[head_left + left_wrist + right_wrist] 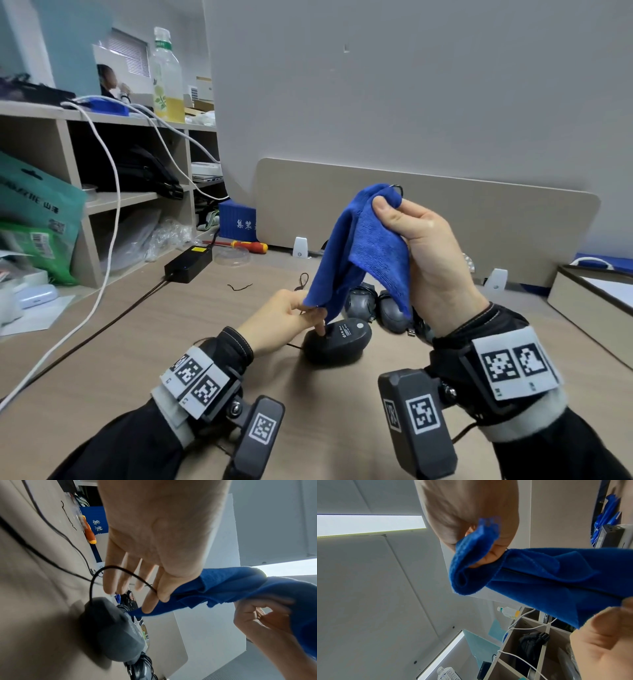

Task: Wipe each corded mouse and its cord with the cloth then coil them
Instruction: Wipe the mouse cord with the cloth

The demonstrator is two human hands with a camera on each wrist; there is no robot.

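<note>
A black corded mouse (337, 341) (109, 628) lies belly-up on the wooden desk (137, 342). Its thin black cord (106, 568) loops up to my left hand (313, 310) (159, 597), which pinches it between thumb and forefinger just above the mouse. From there the cord runs into the blue cloth (363, 246) (223, 588) (556, 581). My right hand (390, 205) (488, 553), raised higher, grips the cloth's upper end wrapped round the cord. Two grey mice (363, 301) lie behind, partly hidden by the hanging cloth.
A beige divider panel (428, 219) closes the desk's far side. At the left are a black power brick (188, 263), a red-and-yellow screwdriver (250, 246), a white cable (109, 205) and cluttered shelves (68, 171). A shallow box (589, 308) sits at the right edge.
</note>
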